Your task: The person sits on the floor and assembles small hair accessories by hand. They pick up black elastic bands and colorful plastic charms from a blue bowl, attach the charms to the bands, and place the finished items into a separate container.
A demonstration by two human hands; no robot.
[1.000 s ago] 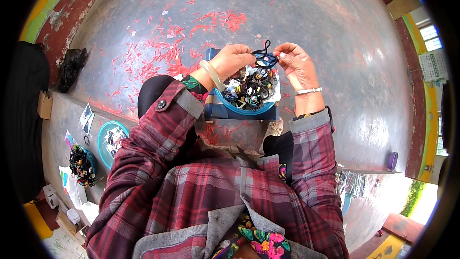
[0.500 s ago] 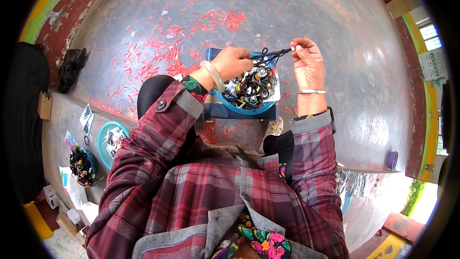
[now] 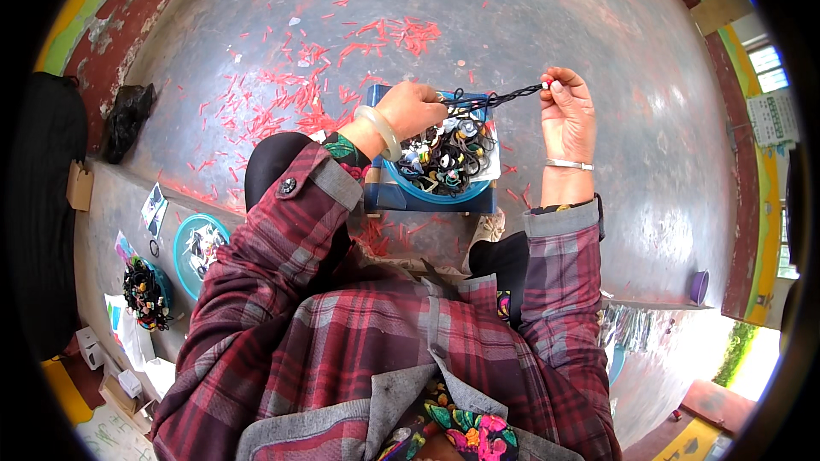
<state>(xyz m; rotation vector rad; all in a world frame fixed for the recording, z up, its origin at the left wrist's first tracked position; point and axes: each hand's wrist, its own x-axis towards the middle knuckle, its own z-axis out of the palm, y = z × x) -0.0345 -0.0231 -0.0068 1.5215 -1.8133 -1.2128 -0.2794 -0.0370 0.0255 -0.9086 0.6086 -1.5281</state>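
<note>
Between my hands stretches a bunch of black elastic hair ties [image 3: 512,97], above a blue basin [image 3: 434,198]. My left hand [image 3: 408,111], a pale bangle at its wrist, is closed on the looped left end. At the other end my right hand [image 3: 567,102] pinches a small white and red piece at the tip of the bunch. Heaped in the basin are more black hair ties [image 3: 453,160] with small coloured ornaments. Under the basin is a dark blue stool or box top [image 3: 389,197].
Red scraps [image 3: 273,107] litter the grey floor ahead and left. To my left are a blue basin of white pieces [image 3: 178,260], a container heaped with dark hair ties [image 3: 145,294], and a black plastic bag [image 3: 128,124]. A purple bowl [image 3: 700,287] stands far right.
My right hand has moved right, drawing the bunch of hair ties out longer and straighter. My left hand stays nearly where it was, still closed on the other end.
</note>
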